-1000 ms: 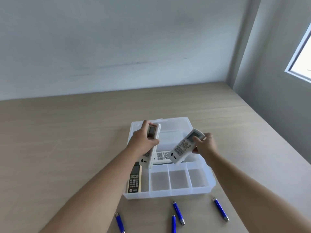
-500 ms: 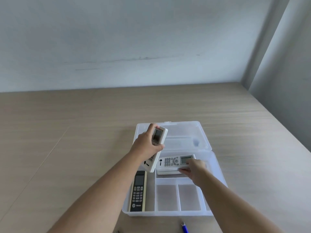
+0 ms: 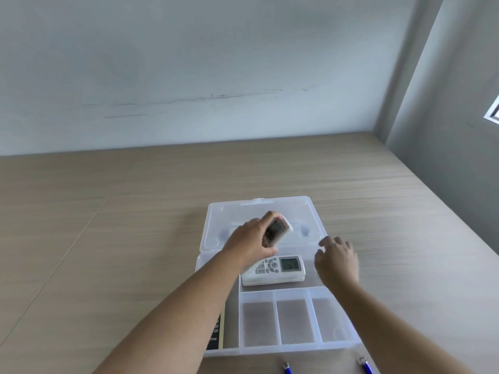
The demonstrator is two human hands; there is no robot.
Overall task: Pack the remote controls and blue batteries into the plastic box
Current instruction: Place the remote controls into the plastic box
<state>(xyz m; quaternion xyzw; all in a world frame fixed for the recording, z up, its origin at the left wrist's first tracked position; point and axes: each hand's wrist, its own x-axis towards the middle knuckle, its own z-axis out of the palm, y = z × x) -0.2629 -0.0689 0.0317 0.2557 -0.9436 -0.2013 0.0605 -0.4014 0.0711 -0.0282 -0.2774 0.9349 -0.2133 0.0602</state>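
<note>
A clear plastic box (image 3: pixel 337 349) lies open on the wooden table, its lid (image 3: pixel 310 209) folded back. A white remote (image 3: pixel 280 268) with a grey screen lies flat in the box's large rear compartment. My left hand (image 3: pixel 251 244) holds a second white remote (image 3: pixel 276 232), tilted, above that compartment. My right hand (image 3: pixel 337 261) hovers open just right of the lying remote, holding nothing. A dark remote (image 3: pixel 216 333) in the left slot is mostly hidden by my left forearm. Two blue batteries (image 3: pixel 287 369) (image 3: pixel 366 367) lie in front of the box.
Three small compartments (image 3: pixel 294 319) line the box's front and hold nothing. A grey wall runs along the table's far edge, and a second wall with a window corner (image 3: pixel 492 114) borders the right side. Bare wooden tabletop (image 3: pixel 108 238) stretches left of the box.
My right hand has let go of the white remote in the rear compartment and lifted away to the right. My left hand has tilted its remote further over the box.
</note>
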